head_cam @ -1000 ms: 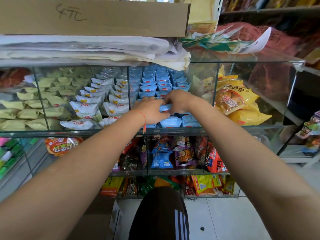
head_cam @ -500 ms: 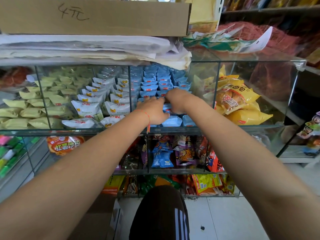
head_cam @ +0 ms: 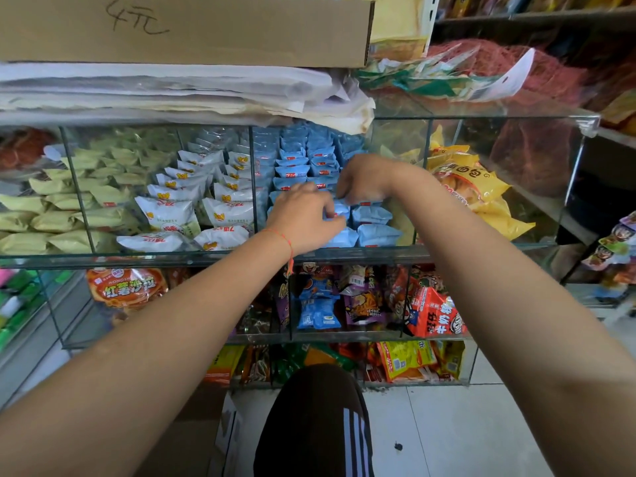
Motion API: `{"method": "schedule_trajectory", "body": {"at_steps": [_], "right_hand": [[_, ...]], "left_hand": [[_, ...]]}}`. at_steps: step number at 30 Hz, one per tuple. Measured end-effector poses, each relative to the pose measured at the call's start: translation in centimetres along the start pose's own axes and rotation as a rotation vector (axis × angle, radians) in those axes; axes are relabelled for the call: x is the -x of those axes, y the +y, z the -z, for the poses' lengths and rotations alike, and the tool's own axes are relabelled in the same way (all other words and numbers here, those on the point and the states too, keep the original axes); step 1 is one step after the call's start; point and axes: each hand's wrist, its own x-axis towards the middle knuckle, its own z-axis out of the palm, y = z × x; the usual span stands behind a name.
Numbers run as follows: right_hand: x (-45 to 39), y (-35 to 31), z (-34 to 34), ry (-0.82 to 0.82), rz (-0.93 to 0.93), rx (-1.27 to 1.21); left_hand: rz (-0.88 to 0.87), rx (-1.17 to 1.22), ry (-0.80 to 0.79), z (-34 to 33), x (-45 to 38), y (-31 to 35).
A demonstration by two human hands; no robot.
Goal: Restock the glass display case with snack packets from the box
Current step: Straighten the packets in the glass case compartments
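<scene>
Blue snack packets [head_cam: 377, 234] fill the middle bay of the glass display case [head_cam: 395, 251], left hand [head_cam: 303, 222] and right hand [head_cam: 361, 182] each with fingers curled, pinching a packet; likely risk: crowded front row slides over the low glass lip.

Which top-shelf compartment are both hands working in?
The blue-packet compartment, between the white packets and yellow bags; the left hand and right hand are inside it.

Bright, even daylight; soft shadows only. Pale glare on glass case [head_cam: 509, 113] top, right. Wide-angle bending at edges. Near forearms slightly soft; far right shelves dim.
</scene>
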Motion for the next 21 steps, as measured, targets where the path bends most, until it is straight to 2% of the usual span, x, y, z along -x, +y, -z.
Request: {"method": "schedule_trajectory", "body": {"at_steps": [2, 6, 9, 14, 21], "right_hand": [[0.1, 0.6, 0.8, 0.033, -0.061, 0.140], [0.2, 0.6, -0.3, -0.108, -0.063, 0.316], [0.0, 0.8, -1.7, -0.147, -0.025, 0.372], [0.8, 0.8, -1.5, -0.195, -0.076, 0.277], [0.7, 0.8, -1.9, -0.208, -0.028, 0.288]], "left_hand": [[0.012, 0.005, 0.064, -0.2, -0.1, 0.6], [-0.016, -0.111, -0.153, -1.9, 0.1, 1.4], [0.023, -0.088, -0.173, -2.5, 0.2, 1.3], [0.030, -0.101, -0.171, -2.5, 0.5, 1.3], [0.036, -0.102, -0.191, -2.5, 0.6, 1.4]]}}
